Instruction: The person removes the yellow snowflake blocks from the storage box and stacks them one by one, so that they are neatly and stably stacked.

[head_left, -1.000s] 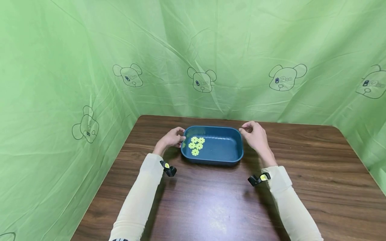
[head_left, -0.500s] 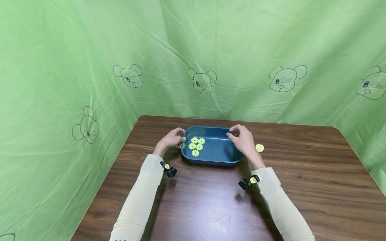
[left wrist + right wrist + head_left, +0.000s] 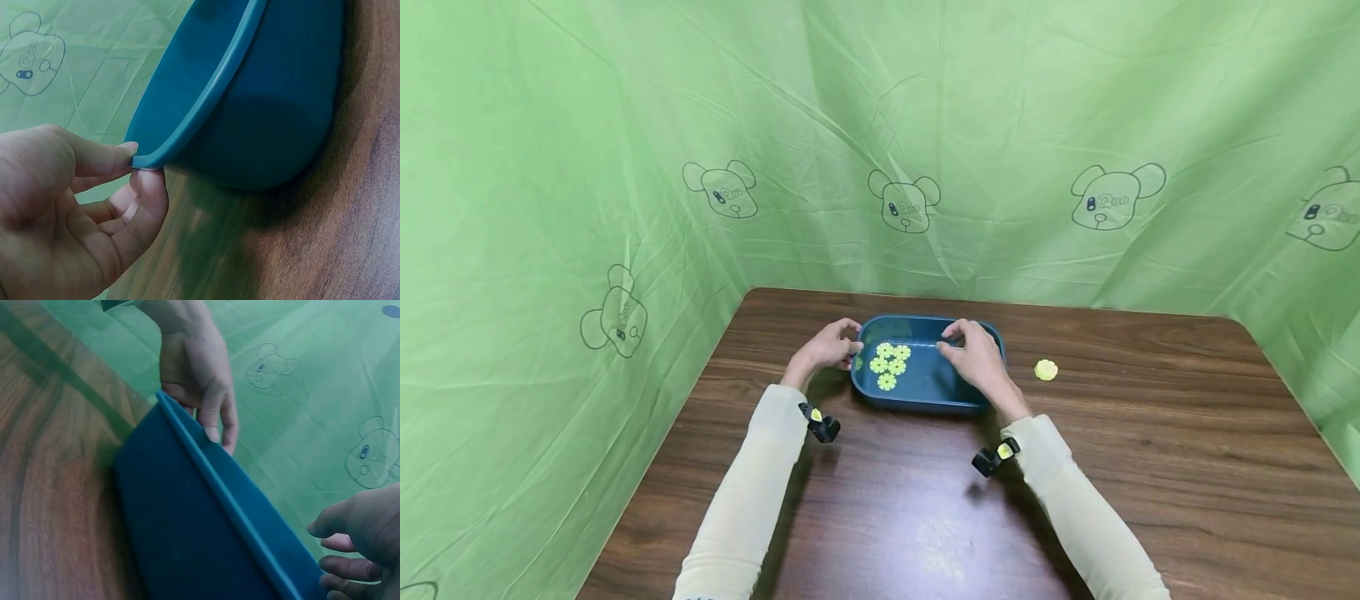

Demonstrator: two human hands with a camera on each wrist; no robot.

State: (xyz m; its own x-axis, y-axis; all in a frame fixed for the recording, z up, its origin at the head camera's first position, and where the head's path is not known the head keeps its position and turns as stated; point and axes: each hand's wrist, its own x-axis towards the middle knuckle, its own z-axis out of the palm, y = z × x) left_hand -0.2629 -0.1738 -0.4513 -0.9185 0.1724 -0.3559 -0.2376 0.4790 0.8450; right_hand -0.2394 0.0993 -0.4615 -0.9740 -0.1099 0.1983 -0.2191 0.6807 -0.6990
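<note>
While the left hand (image 3: 826, 346) pinches the rim of a deep blue, round-cornered, plastic-looking tub (image 3: 925, 406), the right hand (image 3: 981, 358) hangs above its hollow, thumb and fingers parted, nothing seen between. Small yellow flower-shaped pieces (image 3: 896, 367) inside, between the hands; yellow scalloped disc (image 3: 1046, 370) outside the right, on brown wood-grain table (image 3: 1150, 400). Tub likely light, stiff, slick; best gripped at both end rims.

The right hand (image 3: 976, 358) has moved left, from the right end of the blue tub (image 3: 917, 404) to over its inside. A yellow flower shape (image 3: 1046, 370) on the table (image 3: 1150, 433), hidden at first, now shows whole.
</note>
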